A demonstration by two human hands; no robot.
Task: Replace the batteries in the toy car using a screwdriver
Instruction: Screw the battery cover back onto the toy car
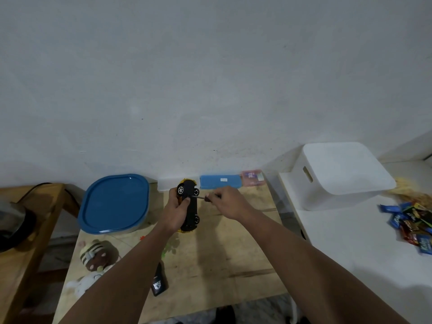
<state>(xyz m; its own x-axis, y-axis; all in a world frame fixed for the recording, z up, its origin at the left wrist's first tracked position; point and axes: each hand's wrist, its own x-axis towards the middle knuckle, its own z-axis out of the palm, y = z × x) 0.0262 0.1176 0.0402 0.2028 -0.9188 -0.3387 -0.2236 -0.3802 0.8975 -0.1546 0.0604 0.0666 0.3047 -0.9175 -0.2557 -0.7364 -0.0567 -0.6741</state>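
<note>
A yellow toy car (190, 206) is held on its side above the wooden table (233, 249), its black underside and wheels turned to the right. My left hand (174, 212) grips the car's body from the left. My right hand (228, 203) pinches a small screwdriver (205, 198) by its dark handle. The thin metal tip points left and touches the car's underside near the upper wheels. No batteries can be made out.
A container with a blue lid (114, 203) sits left of the car. A blue box (221, 181) lies by the wall. A white bin (339, 175) and snack packets (413, 220) are on the right. A plush toy (95, 256) and a black remote (159, 280) lie near the front.
</note>
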